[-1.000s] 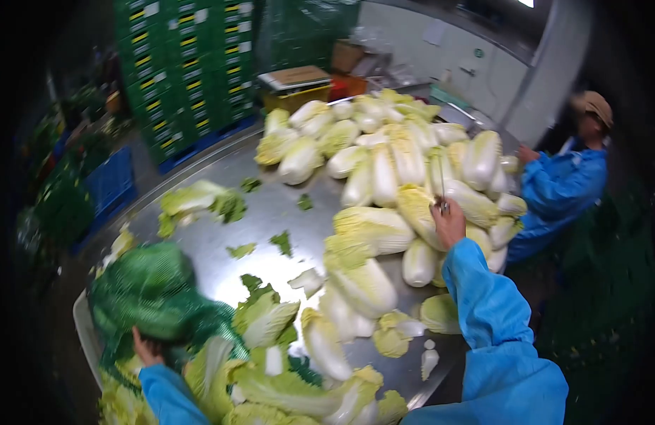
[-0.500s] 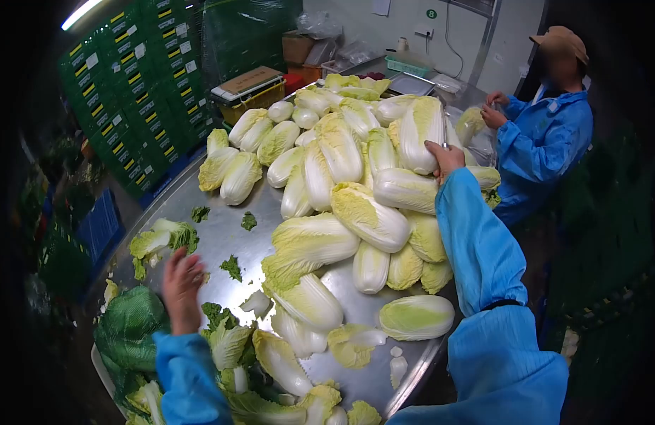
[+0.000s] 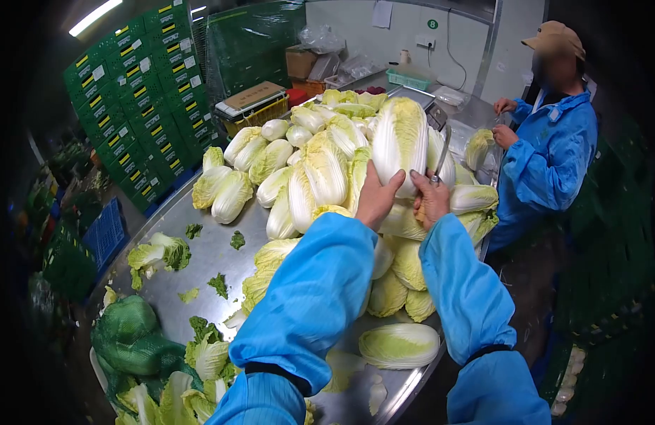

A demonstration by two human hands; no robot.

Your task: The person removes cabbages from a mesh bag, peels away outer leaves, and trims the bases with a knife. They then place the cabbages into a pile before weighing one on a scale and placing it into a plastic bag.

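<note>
A large napa cabbage (image 3: 401, 138) stands tilted up over the heap, its white base toward me. My left hand (image 3: 377, 198) grips the left side of that base, thumb and fingers closed around it. At the right side, my right hand (image 3: 432, 201) is closed on the handle of a knife (image 3: 443, 147), with fingertips also against the cabbage base. The blade points upward, beside the cabbage. Under and around both hands lie several more napa cabbages (image 3: 320, 166). One separate cabbage (image 3: 400, 346) rests near the table's right edge.
Loose trimmed leaves (image 3: 161, 253) and a green mesh bag (image 3: 133, 333) lie on the left of the metal table (image 3: 221, 202). Stacked green crates (image 3: 133, 99) stand behind it. A co-worker in a blue smock (image 3: 550, 152) handles a bagged cabbage (image 3: 478, 149) at the right.
My left hand has moved from above the leaves at the left to the base of the upright cabbage. My right hand, still with the knife, has come lower and slightly left.
</note>
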